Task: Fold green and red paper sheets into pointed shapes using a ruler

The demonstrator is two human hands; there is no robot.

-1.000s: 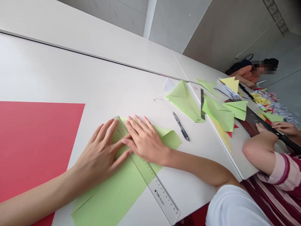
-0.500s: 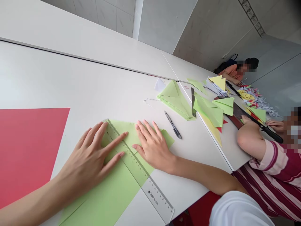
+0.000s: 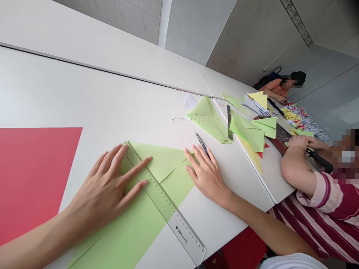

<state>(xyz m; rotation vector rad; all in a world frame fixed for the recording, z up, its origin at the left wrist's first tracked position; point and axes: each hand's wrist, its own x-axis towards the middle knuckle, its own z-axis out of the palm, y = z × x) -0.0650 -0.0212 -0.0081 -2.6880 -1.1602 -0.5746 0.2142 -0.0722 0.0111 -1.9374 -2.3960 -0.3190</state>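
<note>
On green paper (image 3: 131, 231), the left hand (image 3: 109, 183) splays over a clear ruler (image 3: 171, 215), the right hand (image 3: 208, 177) unclenched by the pen (image 3: 200, 140)

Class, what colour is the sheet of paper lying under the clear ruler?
The sheet under the clear ruler is light green, best seen in the head view.
</note>
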